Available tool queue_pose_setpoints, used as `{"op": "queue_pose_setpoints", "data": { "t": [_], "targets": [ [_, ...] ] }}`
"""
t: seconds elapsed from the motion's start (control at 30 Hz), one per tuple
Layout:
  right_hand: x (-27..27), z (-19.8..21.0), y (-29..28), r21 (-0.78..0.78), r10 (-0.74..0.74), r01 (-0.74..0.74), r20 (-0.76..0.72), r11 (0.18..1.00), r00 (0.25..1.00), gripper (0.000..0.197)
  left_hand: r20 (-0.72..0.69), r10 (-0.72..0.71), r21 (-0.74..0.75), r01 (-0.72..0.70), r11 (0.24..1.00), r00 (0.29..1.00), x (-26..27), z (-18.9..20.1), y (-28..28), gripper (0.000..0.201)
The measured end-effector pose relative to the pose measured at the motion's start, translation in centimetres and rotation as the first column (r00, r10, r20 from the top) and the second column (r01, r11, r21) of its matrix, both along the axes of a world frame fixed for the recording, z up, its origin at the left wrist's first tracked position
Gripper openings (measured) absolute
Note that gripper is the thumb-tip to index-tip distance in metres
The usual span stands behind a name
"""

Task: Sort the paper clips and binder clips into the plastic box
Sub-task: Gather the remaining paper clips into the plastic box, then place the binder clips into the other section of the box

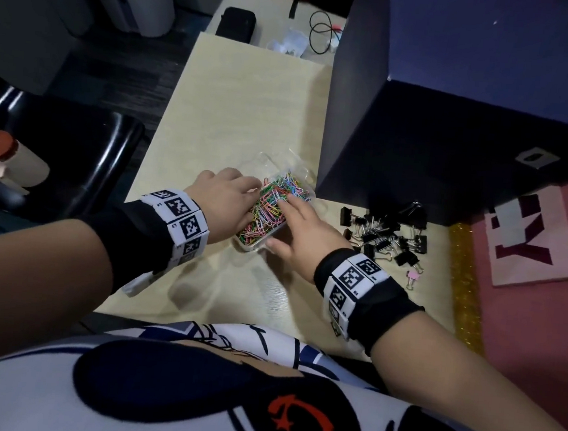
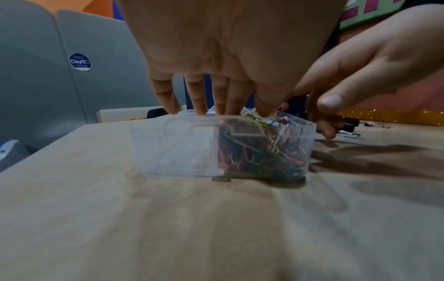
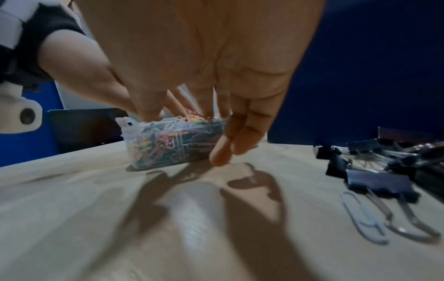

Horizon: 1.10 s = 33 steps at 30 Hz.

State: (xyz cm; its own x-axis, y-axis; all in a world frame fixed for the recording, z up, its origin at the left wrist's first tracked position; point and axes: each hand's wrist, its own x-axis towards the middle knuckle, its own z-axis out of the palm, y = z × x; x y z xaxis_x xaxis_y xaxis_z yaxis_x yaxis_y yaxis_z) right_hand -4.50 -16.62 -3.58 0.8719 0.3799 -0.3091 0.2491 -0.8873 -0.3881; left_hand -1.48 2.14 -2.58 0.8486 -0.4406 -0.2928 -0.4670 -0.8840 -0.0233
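Observation:
A clear plastic box [image 1: 256, 245] lies on the pale table, its lid [image 1: 280, 160] open at the back. Its right compartment is heaped with coloured paper clips [image 1: 275, 202]. The left compartment [image 2: 177, 152] looks empty in the left wrist view. My left hand [image 1: 231, 194] reaches over the box's left side, straight fingers [image 2: 197, 95] touching its top. My right hand [image 1: 300, 225] lies flat on the paper clips [image 3: 173, 140], thumb by the box's near end. Black binder clips [image 1: 386, 233] are piled to the right, with a pink one [image 1: 413, 276] and a silver paper clip [image 3: 360, 218].
A tall dark blue box [image 1: 454, 109] stands just behind the binder clips and beside the plastic box. A black pouch [image 1: 236, 24] and a cable [image 1: 321, 31] lie at the table's far end. A black chair [image 1: 76, 158] is left of the table, a pink mat [image 1: 538, 242] to the right.

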Motion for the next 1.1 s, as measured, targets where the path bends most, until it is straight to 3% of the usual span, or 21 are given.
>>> {"op": "queue_pose_setpoints", "data": {
  "t": [0.07,0.17,0.27,0.43,0.53,0.6,0.7,0.8,0.93,1.1],
  "targets": [
    [0.5,0.0,0.2,-0.067,0.004,-0.008,-0.067,0.998,0.998,0.08,-0.004,0.02,0.001,-0.02,1.0,1.0,-0.2,-0.4,0.1,0.052],
    [1.1,0.2,0.2,-0.1,-0.022,0.013,-0.088,0.995,0.996,0.084,-0.021,0.106,-0.097,-0.107,0.989,0.994,0.0,0.0,0.3,0.043],
    [1.0,0.8,0.2,-0.037,-0.018,0.019,0.026,0.999,0.999,0.069,0.0,0.22,-0.163,-0.217,0.962,0.975,0.9,0.7,1.6,0.035],
    [-0.3,0.3,-0.4,-0.001,-0.15,0.153,0.197,0.988,0.969,0.035,-0.055,0.156,0.16,-0.145,0.976,0.986,2.5,1.5,5.0,0.06],
    [-0.5,-0.7,-2.1,-0.081,-0.295,0.324,0.256,0.942,0.921,0.035,-0.093,0.047,0.261,-0.021,0.965,0.995,2.7,1.5,6.0,0.051],
    [-0.4,-1.1,-3.3,-0.121,-0.431,0.478,0.286,0.87,0.856,0.042,-0.106,0.021,0.296,0.012,0.955,0.994,2.7,1.6,5.8,0.038],
    [-0.1,-1.5,-4.9,-0.223,-0.597,0.626,0.187,0.747,0.78,0.062,-0.14,0.03,0.387,0.026,0.922,0.99,2.7,2.1,4.9,0.028],
    [0.1,-2.1,-5.9,-0.31,-0.682,0.64,-0.038,0.703,0.73,0.075,-0.215,0.044,0.473,0.065,0.879,0.976,2.2,2.3,3.9,0.032],
    [-0.3,-3.0,-5.6,-0.295,-0.62,0.562,-0.157,0.772,0.769,0.072,-0.309,0.073,0.491,0.094,0.866,0.948,0.4,2.2,2.5,0.038],
    [-1.9,-3.0,-3.5,-0.28,-0.484,0.434,-0.142,0.856,0.864,0.065,-0.322,0.11,0.398,0.029,0.917,0.94,-0.9,1.2,0.7,0.036]
  ]
}}
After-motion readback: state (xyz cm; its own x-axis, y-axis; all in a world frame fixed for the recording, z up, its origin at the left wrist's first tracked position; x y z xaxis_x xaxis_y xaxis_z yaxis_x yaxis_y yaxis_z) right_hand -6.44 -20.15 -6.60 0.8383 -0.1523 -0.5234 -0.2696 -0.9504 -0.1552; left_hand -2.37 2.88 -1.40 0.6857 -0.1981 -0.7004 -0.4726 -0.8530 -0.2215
